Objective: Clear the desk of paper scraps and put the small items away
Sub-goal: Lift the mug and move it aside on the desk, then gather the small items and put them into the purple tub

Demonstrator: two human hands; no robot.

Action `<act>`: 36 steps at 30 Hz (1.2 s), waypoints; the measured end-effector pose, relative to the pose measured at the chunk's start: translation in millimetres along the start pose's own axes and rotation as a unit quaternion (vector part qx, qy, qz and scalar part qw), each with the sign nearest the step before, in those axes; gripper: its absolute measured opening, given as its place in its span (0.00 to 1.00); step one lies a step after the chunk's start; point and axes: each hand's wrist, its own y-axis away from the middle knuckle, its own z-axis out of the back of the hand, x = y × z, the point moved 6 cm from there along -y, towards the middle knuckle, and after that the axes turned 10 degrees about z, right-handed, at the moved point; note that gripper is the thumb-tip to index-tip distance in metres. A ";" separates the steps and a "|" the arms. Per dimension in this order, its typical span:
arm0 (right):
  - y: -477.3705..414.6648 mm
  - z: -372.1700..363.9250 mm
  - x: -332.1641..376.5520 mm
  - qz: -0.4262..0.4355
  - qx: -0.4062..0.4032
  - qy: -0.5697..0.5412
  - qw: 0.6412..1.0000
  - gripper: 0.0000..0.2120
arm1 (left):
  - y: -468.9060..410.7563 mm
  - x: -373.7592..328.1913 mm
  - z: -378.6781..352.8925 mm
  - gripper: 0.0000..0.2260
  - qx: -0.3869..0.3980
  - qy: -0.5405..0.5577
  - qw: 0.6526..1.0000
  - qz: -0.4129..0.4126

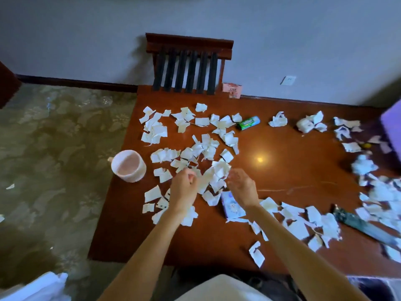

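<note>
Torn white paper scraps cover the left half of the brown wooden desk; more scraps lie along its front and right side. My left hand is curled over scraps near the desk's front left, fingers closed on paper. My right hand hovers beside it, fingers bent and apart, touching the scrap pile. A green gum pack lies toward the back. A small printed tissue packet sits under my right wrist. A dark patterned pen-like item lies at the right.
A white-pink round bin stands on the carpet at the desk's left edge. A wooden chair is pushed against the far side. A pink box stands at the back edge. Crumpled tissues lie at the back right.
</note>
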 end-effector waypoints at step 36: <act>89.0 225.8 -247.2 -0.173 0.072 0.409 0.893 0.26 | 110.7 -164.8 -223.5 0.16 0.071 0.018 0.997 -0.005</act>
